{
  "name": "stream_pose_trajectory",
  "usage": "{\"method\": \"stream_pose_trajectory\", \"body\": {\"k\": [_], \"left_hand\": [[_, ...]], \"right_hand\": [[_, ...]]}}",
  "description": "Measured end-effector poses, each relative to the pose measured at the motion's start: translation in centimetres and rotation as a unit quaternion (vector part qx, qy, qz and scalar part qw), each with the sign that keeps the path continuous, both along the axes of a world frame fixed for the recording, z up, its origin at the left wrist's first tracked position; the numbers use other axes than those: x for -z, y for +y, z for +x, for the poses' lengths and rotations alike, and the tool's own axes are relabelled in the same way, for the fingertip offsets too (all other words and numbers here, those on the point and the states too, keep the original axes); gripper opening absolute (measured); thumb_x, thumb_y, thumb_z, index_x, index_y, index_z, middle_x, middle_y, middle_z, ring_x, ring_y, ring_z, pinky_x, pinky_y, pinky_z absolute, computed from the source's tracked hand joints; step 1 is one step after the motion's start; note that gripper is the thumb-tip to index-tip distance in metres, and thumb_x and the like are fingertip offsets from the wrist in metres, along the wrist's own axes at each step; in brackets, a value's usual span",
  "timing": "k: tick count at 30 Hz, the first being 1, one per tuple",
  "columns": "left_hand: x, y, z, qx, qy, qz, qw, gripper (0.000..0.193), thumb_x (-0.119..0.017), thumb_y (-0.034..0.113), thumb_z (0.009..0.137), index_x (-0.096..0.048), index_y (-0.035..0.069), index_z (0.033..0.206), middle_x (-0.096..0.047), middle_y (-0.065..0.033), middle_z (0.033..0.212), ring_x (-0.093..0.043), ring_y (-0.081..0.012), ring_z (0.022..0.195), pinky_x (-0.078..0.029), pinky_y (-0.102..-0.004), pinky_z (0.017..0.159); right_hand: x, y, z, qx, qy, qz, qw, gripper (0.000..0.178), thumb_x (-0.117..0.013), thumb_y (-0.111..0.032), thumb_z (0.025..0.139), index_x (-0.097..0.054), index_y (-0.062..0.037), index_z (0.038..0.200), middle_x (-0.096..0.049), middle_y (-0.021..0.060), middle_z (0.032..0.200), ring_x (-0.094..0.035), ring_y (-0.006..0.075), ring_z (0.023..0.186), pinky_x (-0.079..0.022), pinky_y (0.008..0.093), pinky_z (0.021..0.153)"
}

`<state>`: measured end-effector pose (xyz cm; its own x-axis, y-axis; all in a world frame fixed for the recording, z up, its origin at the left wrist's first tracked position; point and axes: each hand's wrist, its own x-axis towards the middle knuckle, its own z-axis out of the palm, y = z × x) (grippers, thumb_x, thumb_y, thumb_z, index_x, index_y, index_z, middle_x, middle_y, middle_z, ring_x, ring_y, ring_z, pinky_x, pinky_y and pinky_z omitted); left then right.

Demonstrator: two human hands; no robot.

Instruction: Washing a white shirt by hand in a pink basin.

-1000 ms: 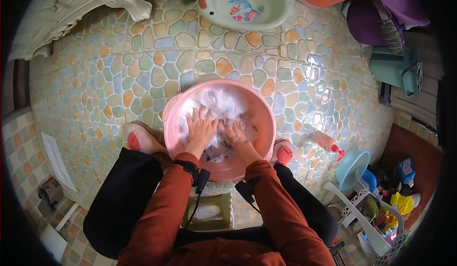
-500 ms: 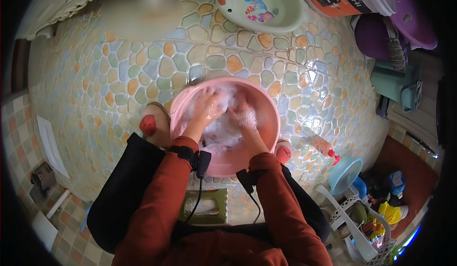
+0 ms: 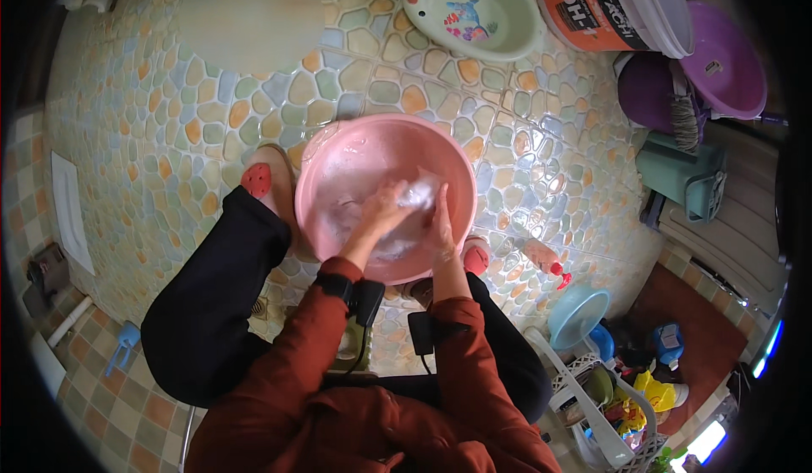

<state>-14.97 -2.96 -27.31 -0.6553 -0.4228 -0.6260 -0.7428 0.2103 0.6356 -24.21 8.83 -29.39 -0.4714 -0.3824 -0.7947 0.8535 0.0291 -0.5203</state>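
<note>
A wide pink basin (image 3: 465, 168) stands on the floor between my feet, with sudsy water in it. Over the water, my left hand (image 3: 386, 211) is closed on a white, foam-covered piece of cloth (image 3: 418, 190). My right hand (image 3: 441, 228) is at the cloth's right side, palm turned inward and fingers stretched out along its edge. Foam and the hands partly hide the cloth, so its exact kind is unclear. Whatever lies under the suds on the basin's left is hidden too.
Beyond the basin are a pale green tub (image 3: 440, 16), an orange-and-white bucket (image 3: 592, 8) and a purple basin (image 3: 727, 67). A bottle with a red pump (image 3: 541, 257) lies on the right. Nearby are a blue basin (image 3: 579, 316) and a white basket (image 3: 622, 439) of bottles.
Both hands have come up out of the suds at the basin's far side and moved nearer to me. White cloth now shows between them. The view has shifted slightly.
</note>
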Motion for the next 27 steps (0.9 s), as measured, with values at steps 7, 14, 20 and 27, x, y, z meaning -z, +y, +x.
{"method": "stream_pose_trajectory", "body": {"k": [7,14,20,27], "left_hand": [[-9.4,4.5,-0.2,0.026,0.165,-0.201,0.965,0.045,-0.072,0.045,0.073,-0.064,0.02,0.11,-0.057,-0.0109,0.108,-0.06,-0.0323,0.098,-0.049,-0.0431,0.081],[-8.3,2.0,-2.3,-0.145,0.102,-0.09,0.98,0.043,-0.074,0.04,0.068,-0.067,0.006,0.095,-0.066,-0.0198,0.09,-0.064,-0.0361,0.084,-0.051,-0.0446,0.076],[-5.0,-4.1,-1.3,-0.236,-0.042,-0.047,0.97,0.05,-0.065,0.051,0.078,-0.062,0.013,0.111,-0.065,-0.0164,0.101,-0.062,-0.0353,0.094,-0.05,-0.0456,0.08],[-0.8,-7.0,2.6,-0.193,0.007,-0.294,0.936,0.068,-0.061,0.063,0.076,-0.054,0.019,0.128,-0.059,-0.0159,0.116,-0.058,-0.0343,0.103,-0.046,-0.0434,0.086]], "right_hand": [[-2.8,-0.3,-1.8,-0.042,-0.193,-0.187,0.962,0.049,-0.044,-0.048,0.096,-0.056,-0.0061,0.118,-0.062,0.0109,0.101,-0.063,0.0226,0.086,-0.053,0.0354,0.077],[-3.3,-1.7,-0.3,-0.041,-0.091,-0.078,0.992,0.048,-0.043,-0.046,0.096,-0.055,-0.0049,0.118,-0.063,0.0116,0.097,-0.063,0.0231,0.085,-0.053,0.0358,0.077],[-6.2,-4.0,0.8,-0.16,0.007,0.09,0.983,0.039,-0.049,-0.035,0.094,-0.058,-0.0023,0.113,-0.063,0.0093,0.094,-0.061,0.0193,0.082,-0.05,0.0315,0.073],[-4.6,0.1,-0.3,-0.158,0.137,0.224,0.952,0.038,-0.057,-0.025,0.092,-0.054,-0.005,0.124,-0.061,0.0072,0.104,-0.058,0.0158,0.093,-0.048,0.0275,0.077]]}}
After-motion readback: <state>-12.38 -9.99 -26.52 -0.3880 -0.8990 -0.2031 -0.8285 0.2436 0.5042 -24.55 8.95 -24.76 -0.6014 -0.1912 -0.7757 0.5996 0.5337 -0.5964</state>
